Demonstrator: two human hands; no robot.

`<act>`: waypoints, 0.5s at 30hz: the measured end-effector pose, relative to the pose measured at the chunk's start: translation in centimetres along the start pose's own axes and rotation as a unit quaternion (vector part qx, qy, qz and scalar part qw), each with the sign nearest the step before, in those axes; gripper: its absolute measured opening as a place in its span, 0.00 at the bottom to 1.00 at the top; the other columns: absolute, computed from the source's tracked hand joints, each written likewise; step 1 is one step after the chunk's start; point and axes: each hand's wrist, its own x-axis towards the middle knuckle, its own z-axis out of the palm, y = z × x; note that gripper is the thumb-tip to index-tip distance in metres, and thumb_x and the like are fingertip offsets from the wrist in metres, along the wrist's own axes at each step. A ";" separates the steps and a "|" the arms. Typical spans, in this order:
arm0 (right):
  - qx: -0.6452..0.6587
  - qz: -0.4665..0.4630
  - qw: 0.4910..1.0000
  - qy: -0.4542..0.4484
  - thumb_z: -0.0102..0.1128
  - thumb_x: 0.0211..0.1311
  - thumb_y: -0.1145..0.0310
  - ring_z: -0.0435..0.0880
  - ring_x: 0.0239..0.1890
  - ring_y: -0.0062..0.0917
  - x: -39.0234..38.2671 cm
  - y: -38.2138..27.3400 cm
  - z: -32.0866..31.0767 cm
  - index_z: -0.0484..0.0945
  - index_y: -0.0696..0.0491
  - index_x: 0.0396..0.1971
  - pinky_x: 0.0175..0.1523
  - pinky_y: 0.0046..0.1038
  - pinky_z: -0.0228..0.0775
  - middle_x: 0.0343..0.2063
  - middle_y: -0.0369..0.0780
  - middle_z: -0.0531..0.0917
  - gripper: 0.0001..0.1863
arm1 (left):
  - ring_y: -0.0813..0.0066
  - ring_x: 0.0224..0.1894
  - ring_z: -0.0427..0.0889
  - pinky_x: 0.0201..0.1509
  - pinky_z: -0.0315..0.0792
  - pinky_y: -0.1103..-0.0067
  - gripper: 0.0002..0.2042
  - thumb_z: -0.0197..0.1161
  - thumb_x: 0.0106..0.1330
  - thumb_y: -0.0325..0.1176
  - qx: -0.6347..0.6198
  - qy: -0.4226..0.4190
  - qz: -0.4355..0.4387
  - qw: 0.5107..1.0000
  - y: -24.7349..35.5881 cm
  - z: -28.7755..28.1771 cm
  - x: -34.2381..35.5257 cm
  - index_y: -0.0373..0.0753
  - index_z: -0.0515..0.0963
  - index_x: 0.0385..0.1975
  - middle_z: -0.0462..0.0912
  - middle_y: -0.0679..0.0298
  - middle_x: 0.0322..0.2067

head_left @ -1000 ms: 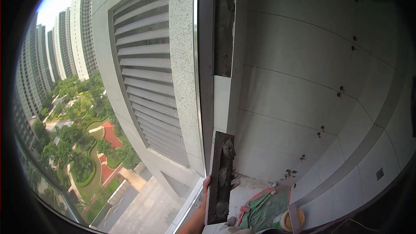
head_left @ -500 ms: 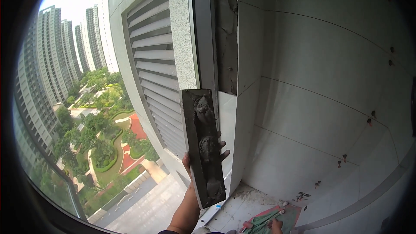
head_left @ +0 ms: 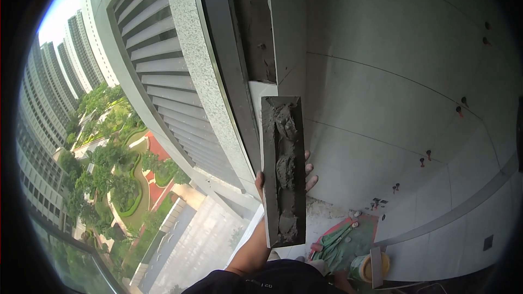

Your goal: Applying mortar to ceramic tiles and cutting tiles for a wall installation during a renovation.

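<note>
Upright in front of me is a narrow tile strip [head_left: 283, 130] with grey mortar in several lumps down its dark back. My left hand [head_left: 309, 177] is closed around it from behind, thumb on the left edge and fingertips showing past the right edge. The palm is hidden by the strip. Just beyond the strip's top stand a white tile edge [head_left: 262, 95] and a recess of rough grey mortar [head_left: 255, 32] beside the dark window frame. Part of my right hand or wrist [head_left: 342, 282] shows low down by the bucket; its fingers cannot be made out.
Left of the frame, the opening looks onto a louvred facade [head_left: 163, 71], trees and tall buildings far below. Large grey tiles [head_left: 381, 92] cover the right wall, with small pipe outlets. On the floor lie a green cloth [head_left: 335, 242] and a bucket [head_left: 358, 268] with a pale strip across it.
The tile strip has shifted right in view and stands straighter, still in my left hand. My view has turned, bringing the bucket into sight. The right hand shows less.
</note>
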 end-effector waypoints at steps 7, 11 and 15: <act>0.581 0.341 0.692 0.260 0.68 0.76 0.63 0.93 0.27 0.37 -8.5 -7.7 3.0 0.87 0.60 0.49 0.32 0.42 0.86 0.34 0.45 0.92 0.15 | 0.50 0.76 0.76 0.86 0.65 0.48 0.56 0.50 0.73 0.79 -0.163 0.009 -0.195 0.967 -5.3 -3.8 -1.5 0.44 0.52 0.91 0.62 0.47 0.85; 0.569 0.339 0.685 0.303 0.68 0.79 0.59 0.93 0.28 0.31 -14.0 -11.1 5.2 0.87 0.61 0.51 0.32 0.35 0.84 0.34 0.43 0.91 0.18 | 0.52 0.79 0.74 0.87 0.61 0.48 0.53 0.47 0.76 0.78 -0.233 0.078 -0.292 0.924 -7.9 -7.5 -4.6 0.46 0.52 0.91 0.62 0.47 0.86; 0.537 0.421 0.678 0.274 0.69 0.79 0.58 0.95 0.33 0.35 -20.2 -12.7 12.0 0.86 0.58 0.58 0.37 0.39 0.89 0.38 0.45 0.93 0.21 | 0.49 0.75 0.78 0.85 0.69 0.51 0.52 0.58 0.75 0.72 -0.281 0.126 -0.324 0.895 -12.0 -9.7 -9.3 0.38 0.56 0.89 0.66 0.44 0.82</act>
